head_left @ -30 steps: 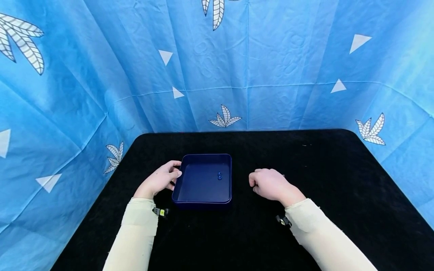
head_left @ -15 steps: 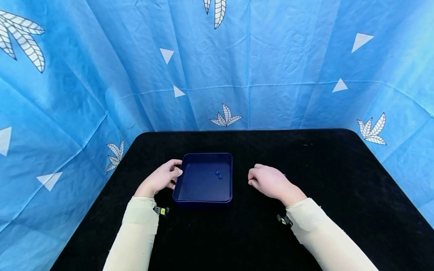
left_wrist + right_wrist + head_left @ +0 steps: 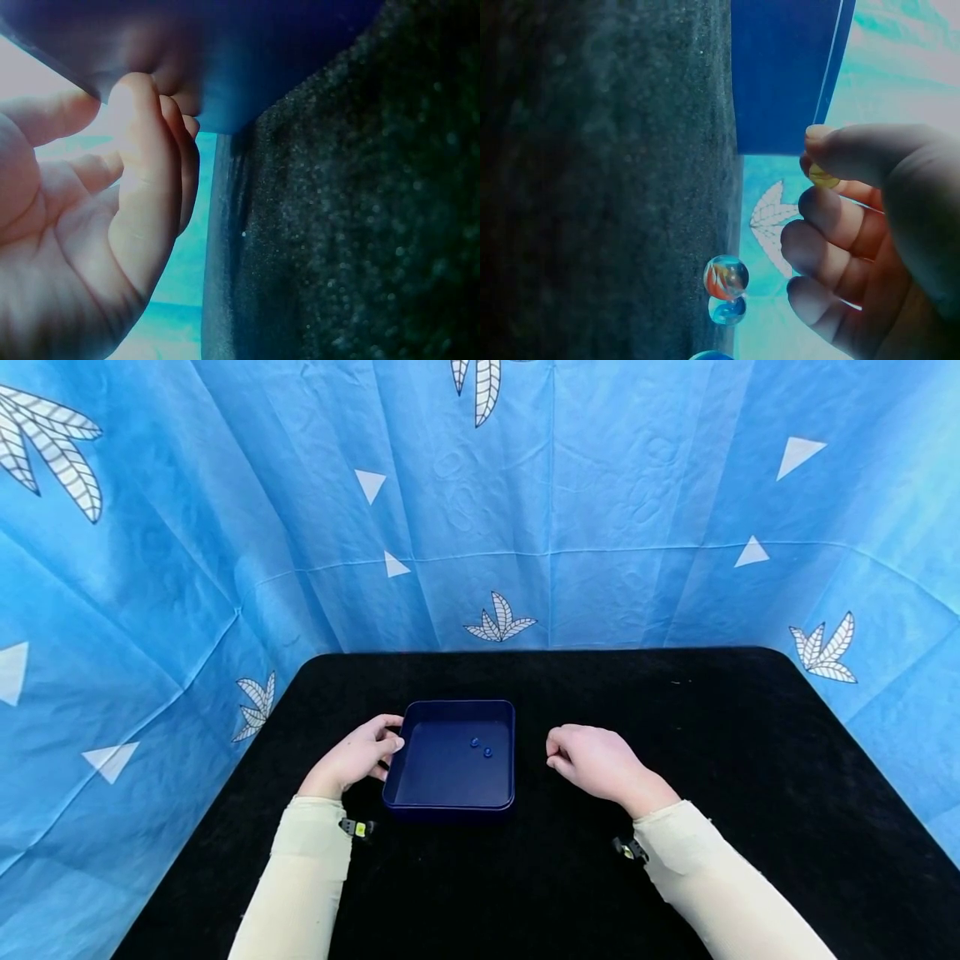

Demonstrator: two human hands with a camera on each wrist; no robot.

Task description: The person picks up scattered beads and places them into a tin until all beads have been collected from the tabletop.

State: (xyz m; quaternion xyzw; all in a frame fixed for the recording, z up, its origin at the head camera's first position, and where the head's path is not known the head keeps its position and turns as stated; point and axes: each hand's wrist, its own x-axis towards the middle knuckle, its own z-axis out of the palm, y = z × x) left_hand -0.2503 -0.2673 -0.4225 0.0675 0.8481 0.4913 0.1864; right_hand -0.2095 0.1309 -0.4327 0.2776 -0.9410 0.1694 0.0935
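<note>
A dark blue square box (image 3: 450, 806) stands on the black table. My left hand (image 3: 356, 756) grips its left side, thumb at the rim and fingertips against the outer wall (image 3: 247, 67). Inside the box are two small blue marbles, one marble (image 3: 475, 742) a little behind the other marble (image 3: 487, 752). To the right of the box, my right hand (image 3: 596, 764) is low over the table. In the right wrist view it pinches a yellowish marble (image 3: 824, 177) between thumb and index finger, the other fingers curled. The head view hides this marble behind the hand.
Near the right hand, the right wrist view shows a clear marble (image 3: 726, 277) with orange inside, a blue marble (image 3: 728, 308) behind it, and part of another marble (image 3: 712, 356) at the bottom edge. A blue patterned curtain (image 3: 600, 510) surrounds the black tabletop (image 3: 450, 893).
In the box, the two blue marbles have drifted apart, one rolling to the left. My right hand has shifted slightly left and up in view; my left hand stays at the box.
</note>
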